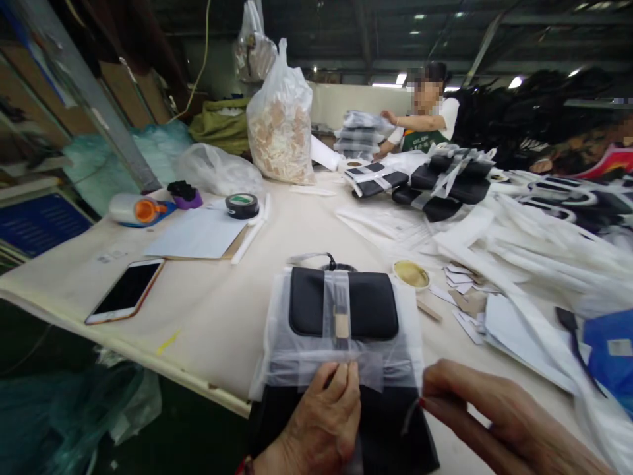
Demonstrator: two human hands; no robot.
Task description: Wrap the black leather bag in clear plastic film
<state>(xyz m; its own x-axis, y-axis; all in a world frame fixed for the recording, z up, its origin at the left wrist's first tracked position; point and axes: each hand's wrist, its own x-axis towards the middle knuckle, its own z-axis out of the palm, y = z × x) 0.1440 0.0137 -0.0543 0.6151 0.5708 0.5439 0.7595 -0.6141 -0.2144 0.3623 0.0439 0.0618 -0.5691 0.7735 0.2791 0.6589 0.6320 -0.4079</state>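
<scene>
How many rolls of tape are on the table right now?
2: a black roll near the white paper sheet, and a clear roll with an orange core at the far left edge. Others may be hidden under the clutter.

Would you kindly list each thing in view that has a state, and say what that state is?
Black bag: flap shut, wrapped in clear film.
Left hand: fingertips pressing the film strip on the bag.
Right hand: on the bag's right edge, grip unclear.
Phone: screen dark, lying flat.
Tape roll: lying flat.
Big plastic sack: full, tied shut.
</scene>
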